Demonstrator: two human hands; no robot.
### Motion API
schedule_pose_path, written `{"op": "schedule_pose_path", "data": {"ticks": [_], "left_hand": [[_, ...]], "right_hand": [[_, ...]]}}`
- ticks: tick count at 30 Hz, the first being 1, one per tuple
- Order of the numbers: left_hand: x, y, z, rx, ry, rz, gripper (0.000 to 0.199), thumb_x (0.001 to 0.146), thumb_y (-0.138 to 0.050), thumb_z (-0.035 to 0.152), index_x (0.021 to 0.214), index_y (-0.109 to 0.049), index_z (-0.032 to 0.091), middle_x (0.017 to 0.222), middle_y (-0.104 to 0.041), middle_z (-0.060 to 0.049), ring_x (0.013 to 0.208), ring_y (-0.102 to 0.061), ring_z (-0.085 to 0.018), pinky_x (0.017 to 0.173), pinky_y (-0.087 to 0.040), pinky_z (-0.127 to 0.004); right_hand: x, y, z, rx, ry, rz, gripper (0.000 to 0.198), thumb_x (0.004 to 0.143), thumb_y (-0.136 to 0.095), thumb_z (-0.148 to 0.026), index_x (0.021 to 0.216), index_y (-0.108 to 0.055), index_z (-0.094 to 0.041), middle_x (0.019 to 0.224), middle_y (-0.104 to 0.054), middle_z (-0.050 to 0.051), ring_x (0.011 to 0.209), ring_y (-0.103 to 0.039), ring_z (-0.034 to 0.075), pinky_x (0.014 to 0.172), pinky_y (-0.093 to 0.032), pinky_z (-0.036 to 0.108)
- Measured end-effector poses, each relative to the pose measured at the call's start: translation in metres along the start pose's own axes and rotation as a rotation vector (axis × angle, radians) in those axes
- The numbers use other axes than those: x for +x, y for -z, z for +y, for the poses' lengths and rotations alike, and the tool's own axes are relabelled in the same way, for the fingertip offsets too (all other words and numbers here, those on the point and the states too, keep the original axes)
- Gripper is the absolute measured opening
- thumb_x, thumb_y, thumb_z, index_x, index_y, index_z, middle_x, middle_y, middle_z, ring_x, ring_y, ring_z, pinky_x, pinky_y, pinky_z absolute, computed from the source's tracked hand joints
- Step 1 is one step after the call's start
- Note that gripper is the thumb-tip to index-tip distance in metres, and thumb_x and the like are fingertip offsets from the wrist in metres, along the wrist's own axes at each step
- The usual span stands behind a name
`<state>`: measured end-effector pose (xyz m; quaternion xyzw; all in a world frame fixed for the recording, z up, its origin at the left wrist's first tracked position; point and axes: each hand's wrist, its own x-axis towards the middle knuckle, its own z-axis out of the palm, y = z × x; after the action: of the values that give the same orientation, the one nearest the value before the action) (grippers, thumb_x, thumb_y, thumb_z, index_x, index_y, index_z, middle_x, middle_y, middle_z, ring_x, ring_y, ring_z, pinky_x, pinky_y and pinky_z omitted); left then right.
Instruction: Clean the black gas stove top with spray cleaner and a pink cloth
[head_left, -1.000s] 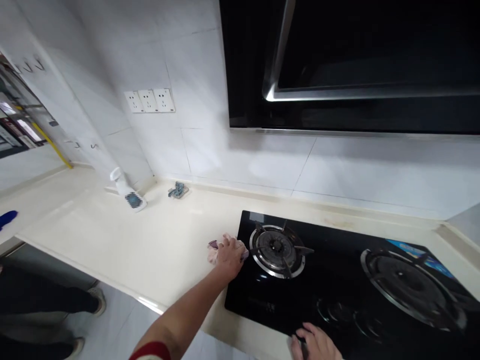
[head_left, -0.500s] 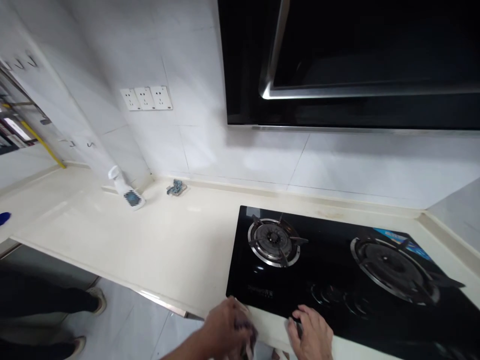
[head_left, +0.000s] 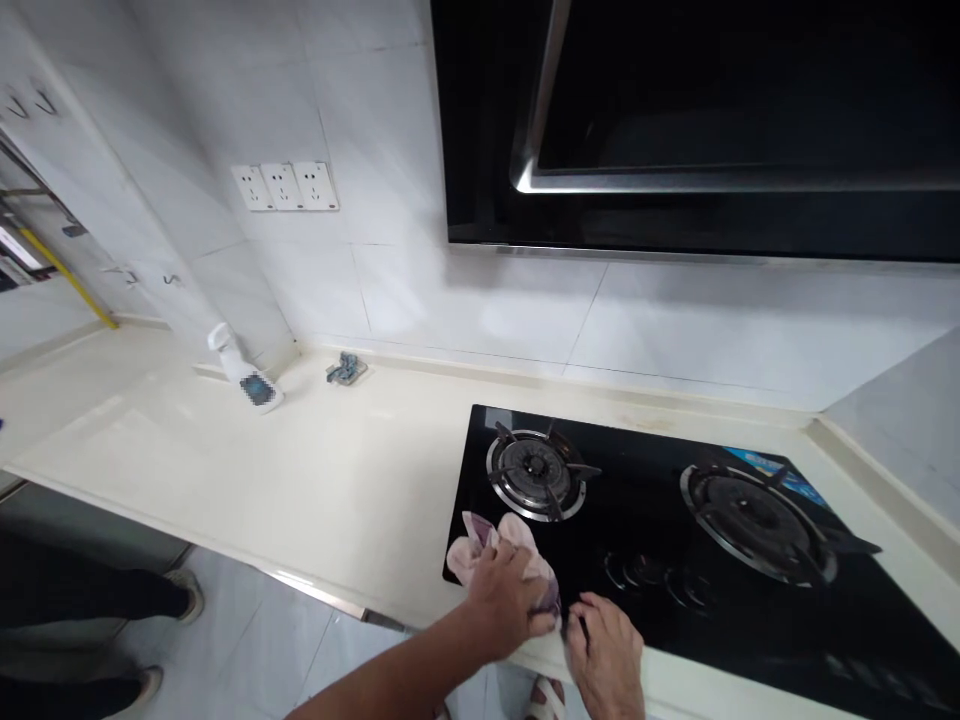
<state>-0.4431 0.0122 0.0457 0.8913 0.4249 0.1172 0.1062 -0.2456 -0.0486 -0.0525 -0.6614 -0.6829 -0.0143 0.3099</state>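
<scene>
A pink and purple cloth lies bunched on the front left part of the black gas stove. My left hand presses down on it with bent fingers gripping the fabric. Close by on the right, my right hand rests at the stove's front edge, loosely curved, thumb apart from the fingers and nothing visible in it. Behind the cloth is the left burner, with its metal ring and dark supports. The right burner sits farther off.
A white spray bottle and a small grey-blue crumpled item stand toward the back of the cream counter. A black range hood overhangs the stove. Another person's legs show at lower left.
My left hand has moved from the counter's front edge up onto the stove, and the cloth is now spread wider under it. My right hand stays near the edge. The view has shifted slightly.
</scene>
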Motion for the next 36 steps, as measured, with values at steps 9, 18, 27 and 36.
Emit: {"op": "schedule_pose_path", "data": {"ticks": [9, 18, 27, 36], "left_hand": [[-0.042, 0.001, -0.045, -0.307, 0.24, 0.161, 0.075, 0.073, -0.07, 0.023, 0.144, -0.048, 0.027, 0.148, -0.049, -0.014, 0.13, -0.049, -0.034, 0.107, -0.041, -0.054], [-0.08, 0.026, -0.105, -0.708, 0.488, 0.421, 0.03, 0.082, -0.056, 0.023, 0.107, -0.073, 0.023, 0.113, -0.068, -0.007, 0.11, -0.065, -0.021, 0.099, -0.054, -0.04], [-0.105, 0.067, -0.099, -0.694, 0.369, 0.531, 0.027, 0.092, -0.056, 0.032, 0.112, -0.074, 0.029, 0.119, -0.067, -0.007, 0.114, -0.064, -0.02, 0.096, -0.056, -0.036], [-0.158, 0.03, -0.116, -0.521, 0.535, 0.42, 0.029, 0.093, -0.05, 0.034, 0.112, -0.069, 0.025, 0.105, -0.071, -0.007, 0.091, -0.07, -0.019, 0.078, -0.061, -0.034]], "right_hand": [[0.018, 0.004, -0.03, 0.115, -0.179, -0.048, 0.045, 0.092, -0.048, -0.062, 0.11, -0.067, -0.025, 0.115, -0.063, 0.011, 0.106, -0.057, 0.031, 0.085, -0.043, 0.044], [0.042, 0.016, -0.092, 0.71, -0.517, -0.286, 0.037, 0.086, -0.051, -0.057, 0.095, -0.061, -0.023, 0.083, -0.064, 0.002, 0.079, -0.059, 0.022, 0.072, -0.048, 0.035], [0.08, 0.077, -0.062, 0.677, -0.58, -0.153, 0.045, 0.086, -0.054, -0.06, 0.113, -0.058, -0.024, 0.09, -0.064, 0.002, 0.075, -0.057, 0.019, 0.068, -0.048, 0.031], [0.04, 0.03, -0.031, -0.023, -0.413, -0.252, 0.06, 0.092, -0.032, -0.057, 0.136, -0.056, -0.023, 0.139, -0.049, 0.017, 0.13, -0.043, 0.039, 0.103, -0.037, 0.06]]}}
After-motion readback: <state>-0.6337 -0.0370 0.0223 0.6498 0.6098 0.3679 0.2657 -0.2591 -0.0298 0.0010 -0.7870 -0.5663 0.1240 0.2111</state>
